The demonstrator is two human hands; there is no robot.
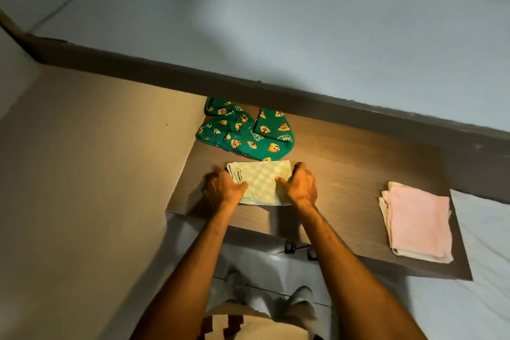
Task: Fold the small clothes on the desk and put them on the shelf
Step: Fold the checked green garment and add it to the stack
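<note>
Both hands on a folded green-checked cloth [262, 184] at the desk's [345, 163] left end.

Left hand [224, 190] gripping its left edge, right hand [301, 184] curled over the right edge — thumbs pressing on top. Just behind, crumpled: green cartoon-print garment [247, 132], white lettering too small to read. Well apart to the right — folded pink cloth stack [418, 222] near the desk's front edge. Overhead, dark shelf edge [248, 83].

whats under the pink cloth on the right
A cream cloth lies under the folded pink cloth, showing along its left and bottom edges. The rest is covered, so anything else beneath cannot be seen.
</note>
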